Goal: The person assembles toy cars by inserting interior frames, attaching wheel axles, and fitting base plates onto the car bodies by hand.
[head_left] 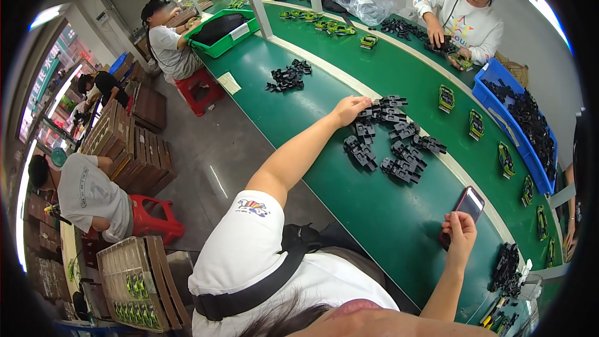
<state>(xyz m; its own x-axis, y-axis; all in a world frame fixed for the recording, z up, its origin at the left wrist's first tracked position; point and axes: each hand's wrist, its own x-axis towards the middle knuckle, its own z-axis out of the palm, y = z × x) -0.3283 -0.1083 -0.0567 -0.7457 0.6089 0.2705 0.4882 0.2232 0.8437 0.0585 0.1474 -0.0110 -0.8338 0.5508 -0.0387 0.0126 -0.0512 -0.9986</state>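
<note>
My left arm stretches forward over the green bench, and my left hand [352, 111] lies against the far edge of a cluster of black plastic parts [404, 161]. Its fingers are extended and touch the nearest pieces. Lower right, my right hand [460, 229] is raised with thumb and fingertips pinched together; whatever they may hold is too small to make out. Just behind that hand a phone [469, 203] leans at a tilt, partly covered by the fingers. A smaller heap of black parts [289, 76] sits farther off on the same bench.
Green-and-black toy car-like pieces [476, 123] line the green belt [412, 81] beyond a pale rail. A blue bin [518, 118] of black parts stands at right, near a co-worker [465, 15]. More black parts [506, 268] lie lower right. A green crate [223, 32] stands far left.
</note>
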